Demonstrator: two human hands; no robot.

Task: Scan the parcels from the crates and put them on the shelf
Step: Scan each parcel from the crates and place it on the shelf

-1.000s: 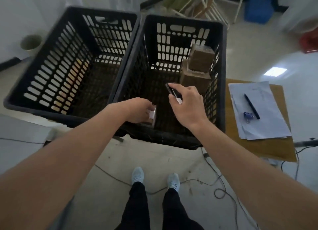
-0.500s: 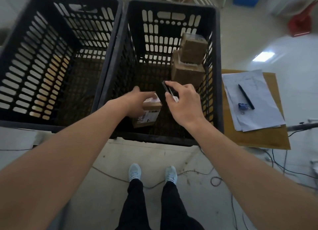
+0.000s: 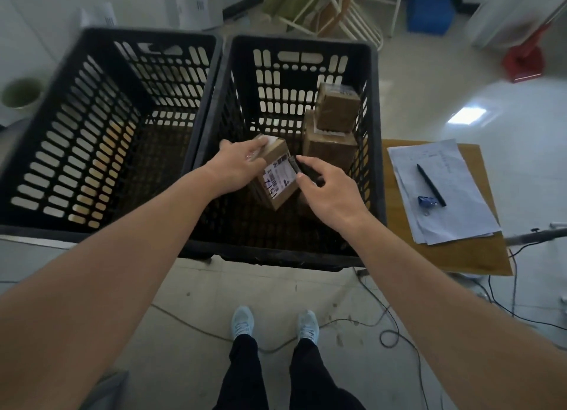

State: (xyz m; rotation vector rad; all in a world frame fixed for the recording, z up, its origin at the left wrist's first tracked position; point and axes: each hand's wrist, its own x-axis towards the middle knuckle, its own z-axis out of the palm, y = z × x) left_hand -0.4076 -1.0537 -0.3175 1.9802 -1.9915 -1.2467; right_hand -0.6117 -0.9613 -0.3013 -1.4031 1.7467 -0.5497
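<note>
Inside the right crate [image 3: 372, 133], left hand [image 3: 237, 167] grips a parcel [image 3: 277, 176], right hand [image 3: 329, 191] pinches a scanner [image 3: 295, 164] beside stacked boxes [image 3: 333, 133].

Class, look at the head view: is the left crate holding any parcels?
No: the left crate shows only its bare floor, while all the cardboard parcels sit in the right crate.

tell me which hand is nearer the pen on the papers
Right. The right hand is over the right crate, on the side next to the pen; the left hand is farther left, gripping a parcel.
</note>
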